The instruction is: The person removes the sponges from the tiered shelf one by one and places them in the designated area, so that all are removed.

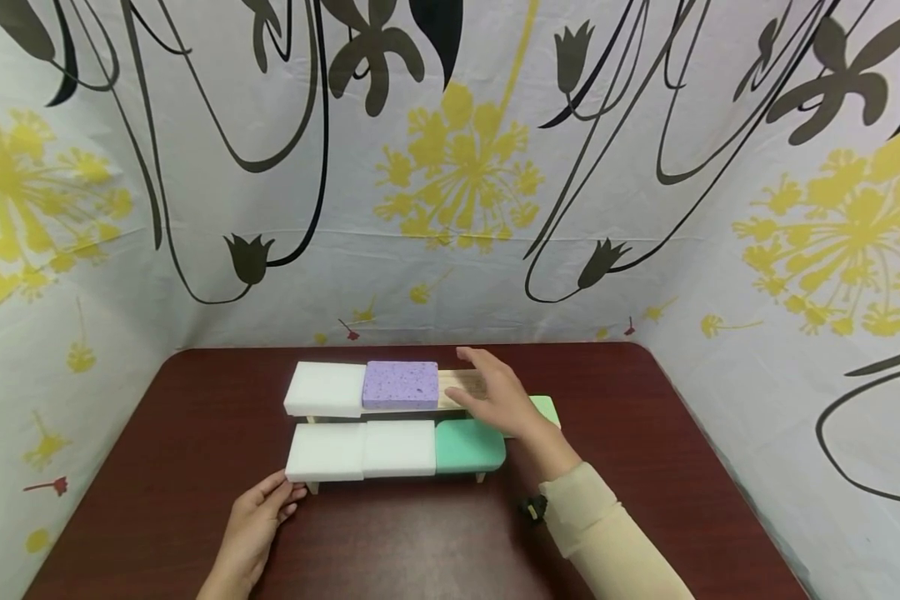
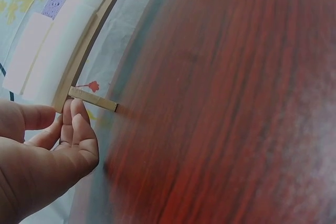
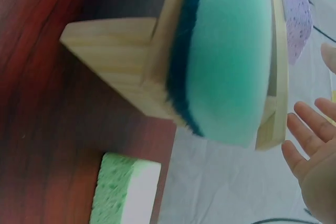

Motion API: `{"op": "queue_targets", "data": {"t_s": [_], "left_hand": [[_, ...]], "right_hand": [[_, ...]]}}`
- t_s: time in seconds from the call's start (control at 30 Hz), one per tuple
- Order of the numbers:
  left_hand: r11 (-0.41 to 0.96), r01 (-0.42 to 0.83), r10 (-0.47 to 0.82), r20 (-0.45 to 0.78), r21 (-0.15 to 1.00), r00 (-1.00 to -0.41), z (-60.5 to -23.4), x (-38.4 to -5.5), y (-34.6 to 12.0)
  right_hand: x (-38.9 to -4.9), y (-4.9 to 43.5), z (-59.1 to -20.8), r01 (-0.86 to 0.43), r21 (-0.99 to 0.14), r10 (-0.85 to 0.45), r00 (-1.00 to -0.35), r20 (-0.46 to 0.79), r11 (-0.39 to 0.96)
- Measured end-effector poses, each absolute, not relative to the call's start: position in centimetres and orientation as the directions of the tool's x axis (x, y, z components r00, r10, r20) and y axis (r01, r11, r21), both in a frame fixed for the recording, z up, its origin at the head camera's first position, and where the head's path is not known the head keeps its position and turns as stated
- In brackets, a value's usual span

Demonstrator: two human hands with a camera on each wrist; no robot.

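Two tiers make up a wooden rack (image 1: 461, 379), which stands on the dark red worktop (image 1: 405, 542), nearer the back edge than the front and a little left of the middle. At the left end of the upper tier sits a rear white block (image 1: 324, 388), with a speckled purple sponge (image 1: 401, 384) right beside it; the stretch to the right of that is bare wood. The lower tier carries, from left to right, a left white block (image 1: 325, 451), a middle white block (image 1: 400, 448) and a teal sponge (image 1: 471, 447), whose dark scouring layer faces down. A light green sponge (image 1: 545, 408) with a white side lies on the worktop just off the rack's right end, towards the back right corner.

The left hand (image 1: 253, 525) has its grip closed on the rack's front left corner, fingers by the leg. The right hand (image 1: 504, 398) is spread and holds nothing, its grip loose over the upper tier's bare end; whether a fingertip touches the wood, I cannot tell. Patterned cloth (image 1: 450, 308) hangs behind the worktop's back edge.
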State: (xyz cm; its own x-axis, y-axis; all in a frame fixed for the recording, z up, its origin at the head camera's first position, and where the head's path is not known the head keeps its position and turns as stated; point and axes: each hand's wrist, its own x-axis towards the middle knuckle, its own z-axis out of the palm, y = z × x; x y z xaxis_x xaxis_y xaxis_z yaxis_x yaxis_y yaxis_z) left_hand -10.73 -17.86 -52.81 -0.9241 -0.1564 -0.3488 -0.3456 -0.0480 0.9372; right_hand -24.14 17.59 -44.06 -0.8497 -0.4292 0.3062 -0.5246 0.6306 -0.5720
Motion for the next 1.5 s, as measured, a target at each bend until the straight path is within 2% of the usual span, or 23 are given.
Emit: {"op": "queue_targets", "data": {"t_s": [0.23, 0.7, 1.2, 1.5], "left_hand": [[-0.064, -0.343, -0.153, -0.349, 0.937, -0.925, -52.8, -10.7, -17.9], [-0.062, -0.342, -0.156, -0.348, 0.938, -0.925, -52.9, -10.7, -18.0], [-0.053, -0.347, -0.169, -0.35, 0.937, -0.921, -52.8, -10.6, -18.0], [-0.044, -0.34, -0.182, -0.343, 0.939, -0.922, -52.8, -10.7, -18.0]], "right_hand": [[-24.3, 16.1, -43.9, -0.502, -0.54, -0.453, -0.86, 0.233, 0.676], [-24.6, 14.5, -44.2, -0.496, -0.489, -0.474, -0.862, 0.179, 0.717], [-25.2, 13.0, -44.3, -0.527, -0.449, -0.505, -0.844, 0.179, 0.722], [-25.4, 12.8, -44.4, -0.51, -0.448, -0.487, -0.855, 0.177, 0.734]]}}
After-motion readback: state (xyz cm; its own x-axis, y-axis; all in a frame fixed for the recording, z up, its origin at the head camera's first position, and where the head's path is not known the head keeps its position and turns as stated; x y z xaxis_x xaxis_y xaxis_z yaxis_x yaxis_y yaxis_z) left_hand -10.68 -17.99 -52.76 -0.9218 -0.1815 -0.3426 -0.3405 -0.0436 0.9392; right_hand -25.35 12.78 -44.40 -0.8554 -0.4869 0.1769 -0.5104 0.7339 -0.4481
